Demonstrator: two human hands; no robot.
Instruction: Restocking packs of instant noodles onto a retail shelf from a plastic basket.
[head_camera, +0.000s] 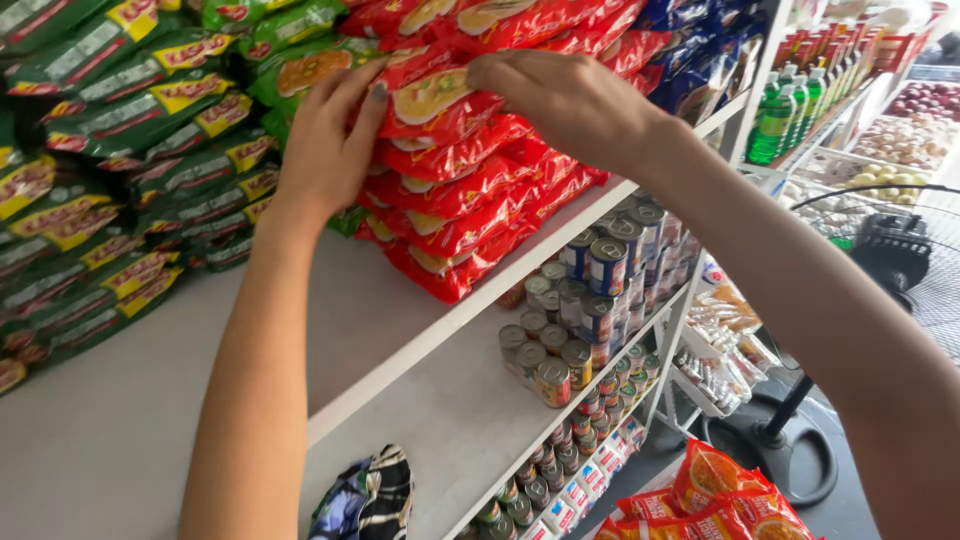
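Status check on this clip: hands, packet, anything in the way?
Left hand flat against red packet stack. Right hand gripping top red packet. Green packets alongside, nothing blocking.

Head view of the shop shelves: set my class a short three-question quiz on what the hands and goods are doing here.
1. True or false: both hands rest on the red packets stacked on the upper shelf.
2. What stands on the shelf just below? A) bottles B) tins C) fruit
3. Fill in: the packets left of the red stack are mostly ____ in colour.

Key
1. True: the left hand presses the stack's side, the right hand lies on top.
2. B: the tins stand in stacked rows.
3. Green: the green packets lie piled up.
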